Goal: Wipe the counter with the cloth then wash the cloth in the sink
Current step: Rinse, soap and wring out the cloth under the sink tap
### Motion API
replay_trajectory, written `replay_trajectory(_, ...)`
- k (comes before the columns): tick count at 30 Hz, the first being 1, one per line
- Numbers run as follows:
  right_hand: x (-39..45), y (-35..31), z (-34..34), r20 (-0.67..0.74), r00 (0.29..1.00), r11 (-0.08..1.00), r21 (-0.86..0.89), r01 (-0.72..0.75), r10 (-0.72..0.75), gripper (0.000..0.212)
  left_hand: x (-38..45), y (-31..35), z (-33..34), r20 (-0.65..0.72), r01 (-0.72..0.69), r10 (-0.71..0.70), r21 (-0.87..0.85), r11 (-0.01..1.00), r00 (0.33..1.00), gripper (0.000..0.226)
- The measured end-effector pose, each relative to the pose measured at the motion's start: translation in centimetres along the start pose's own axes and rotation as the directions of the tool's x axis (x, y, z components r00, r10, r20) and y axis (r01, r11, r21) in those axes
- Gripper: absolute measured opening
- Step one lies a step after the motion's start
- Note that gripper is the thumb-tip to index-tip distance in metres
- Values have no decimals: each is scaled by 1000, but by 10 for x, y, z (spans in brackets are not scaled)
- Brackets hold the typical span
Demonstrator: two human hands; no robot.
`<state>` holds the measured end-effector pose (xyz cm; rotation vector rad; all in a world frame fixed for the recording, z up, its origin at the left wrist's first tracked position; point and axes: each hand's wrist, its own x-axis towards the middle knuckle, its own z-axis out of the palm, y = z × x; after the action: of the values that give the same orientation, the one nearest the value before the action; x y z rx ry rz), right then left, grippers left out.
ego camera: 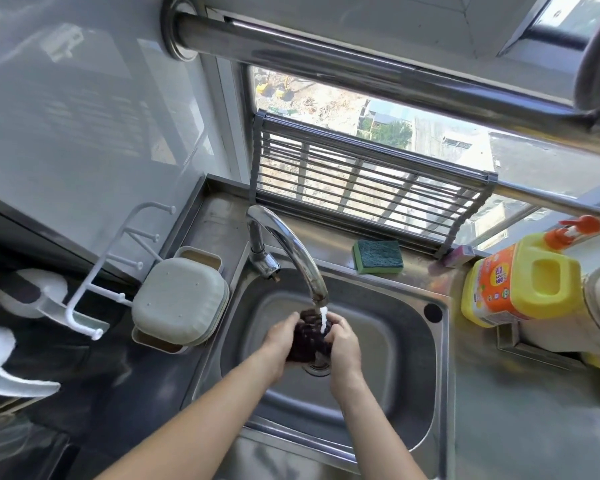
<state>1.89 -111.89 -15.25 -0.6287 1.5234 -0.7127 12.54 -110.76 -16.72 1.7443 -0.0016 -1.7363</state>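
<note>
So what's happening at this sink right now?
A person is washing a dark cloth over the steel sink. The left hand and right hand both hold the bunched cloth, pressed between them, directly under water running from the faucet. A green sponge lies on the ledge behind the sink, and a yellow detergent jug stands to the right, neither being touched.
</note>
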Motion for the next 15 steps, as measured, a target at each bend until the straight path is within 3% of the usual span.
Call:
replay_trajectory(2, -4, 7, 9, 18, 985, 955, -243, 172, -173, 32, -2, -4, 9, 18, -100, 98, 106, 989, 995, 28)
replay_trajectory(4, -6, 9, 15, -6, 974, 892, -403, 206, -228, 18, -2, -12, 19, 7, -191, 193, 179, 965, 981, 36)
replay_trajectory(9, -4, 5, 17, -75, 978, 895, -421, 145, -194, 38, -6, -11, 16, -228, -197, 273, 308, 931, 934, 51)
replay_trajectory(15, -5, -1, 21, -140, 965, 881, -453, 136, -221, 35, -6, -5, 18, -195, -278, 342, 292, 915, 919, 38)
